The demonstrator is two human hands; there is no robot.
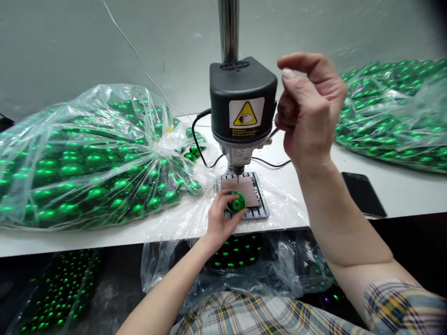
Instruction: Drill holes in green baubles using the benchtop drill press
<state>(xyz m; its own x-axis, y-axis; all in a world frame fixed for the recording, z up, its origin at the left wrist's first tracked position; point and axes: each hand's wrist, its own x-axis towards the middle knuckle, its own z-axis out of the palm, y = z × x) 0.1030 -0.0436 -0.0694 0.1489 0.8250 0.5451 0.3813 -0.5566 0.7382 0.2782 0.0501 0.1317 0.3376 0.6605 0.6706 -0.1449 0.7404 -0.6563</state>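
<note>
A small bench drill press [242, 109] with a black motor head and a yellow warning sticker stands on a white table [401, 188]. Its bit points down at a brown pad [240, 190] on the grey slotted base [260, 211]. My left hand [220, 221] is closed on a shiny green ball [236, 203] at the front edge of that pad, just in front of the bit. Raised beside the motor head, my right hand [307, 109] is curled around the press's feed lever, which is mostly hidden by the fingers.
A big clear bag of green balls [87, 158] lies at the left of the table, another bag [391, 111] at the back right. A dark phone [363, 193] lies right of the press. A black cable [200, 139] loops behind. More green balls sit in bags below the table [237, 253].
</note>
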